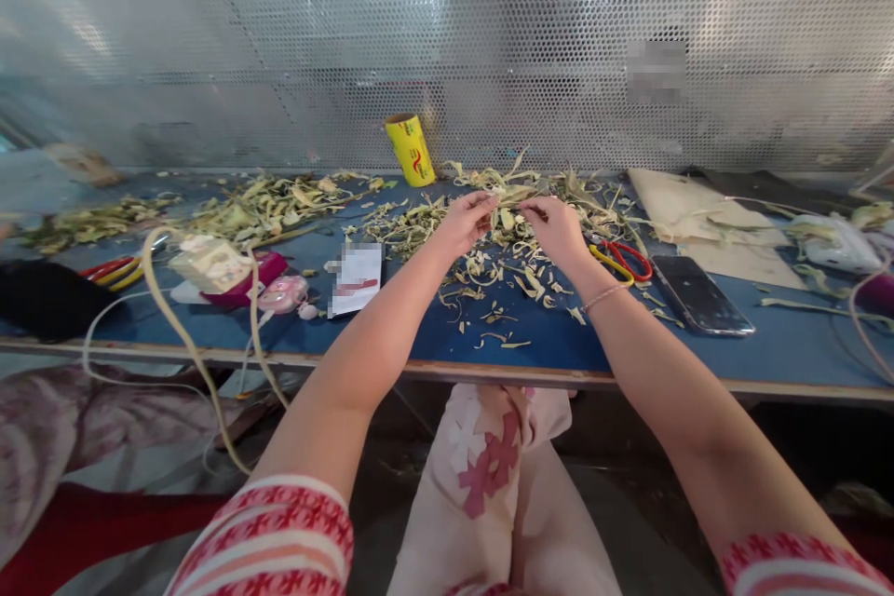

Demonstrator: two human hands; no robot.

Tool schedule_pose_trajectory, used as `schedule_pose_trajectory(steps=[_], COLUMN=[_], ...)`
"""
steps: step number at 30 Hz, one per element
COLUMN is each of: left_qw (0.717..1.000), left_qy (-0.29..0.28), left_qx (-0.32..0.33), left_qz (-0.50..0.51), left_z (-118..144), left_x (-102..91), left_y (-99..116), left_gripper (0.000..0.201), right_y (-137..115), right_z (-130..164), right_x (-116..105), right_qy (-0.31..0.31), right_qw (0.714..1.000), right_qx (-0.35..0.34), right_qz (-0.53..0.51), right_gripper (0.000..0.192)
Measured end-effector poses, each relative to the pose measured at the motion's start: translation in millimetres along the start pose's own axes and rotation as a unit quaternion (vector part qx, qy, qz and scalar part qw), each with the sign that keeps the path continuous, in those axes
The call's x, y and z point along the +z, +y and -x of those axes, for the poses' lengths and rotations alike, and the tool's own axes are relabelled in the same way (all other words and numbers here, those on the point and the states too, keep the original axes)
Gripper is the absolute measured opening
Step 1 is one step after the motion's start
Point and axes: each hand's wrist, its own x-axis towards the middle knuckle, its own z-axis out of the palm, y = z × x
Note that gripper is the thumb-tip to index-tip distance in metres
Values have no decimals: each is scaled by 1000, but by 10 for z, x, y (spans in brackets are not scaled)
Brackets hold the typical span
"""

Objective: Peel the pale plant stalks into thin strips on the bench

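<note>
Both hands work over the back half of the bench (559, 346), midway between its ends. The left hand (486, 210) and the right hand (531, 209) are apart from each other, thumb and fingers of each pinched on a dry strip (512, 197) that bridges them above the pile (480, 266).

The strip looks thin and brittle, so an uneven pull could snap it or tear it away from one pinch. It also matches the pile in colour; if dropped, it would be hard to pick out again.

The handled tool (618, 249) lies at the pile's right side, close by the right forearm. A sideways sweep could catch its handles or push it into the phone (702, 296), which lies nearer the front edge.

Loose scraps (515, 344) near that edge could be brushed off. By the back edge, the yellow tube (412, 151) stands on end and seems light; a tugged stem might topple it. Left of the left forearm, the cord (182, 324) loops over the front edge, where a snag could drag the pink case (282, 294) down.
</note>
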Motion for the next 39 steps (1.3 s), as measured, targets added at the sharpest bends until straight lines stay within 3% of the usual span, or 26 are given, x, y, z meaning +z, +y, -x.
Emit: schedule_pose_trajectory(steps=[11,17,25,34,39], left_qw=[999,999,999,998,997], left_qy=[6,-15,4,-16,-12], left_qx=[-28,-21,-33,-38,-46], left_qz=[30,31,33,46,53], left_z=[64,54,71,54,64], left_x=[91,73,86,32,44], left_y=[65,45,74,59,71], left_gripper=[22,22,23,28,28], right_y=[9,-8,-38,-50,2], right_z=[22,19,20,31,17], right_x=[60,47,38,16,38], right_qy=[-26,-31,-38,-42,-49], right_qw=[993,992,990,993,990], right_qx=[83,87,104,94,105], right_qz=[-83,-87,-91,-49,-78], right_gripper=[22,23,25,28,27])
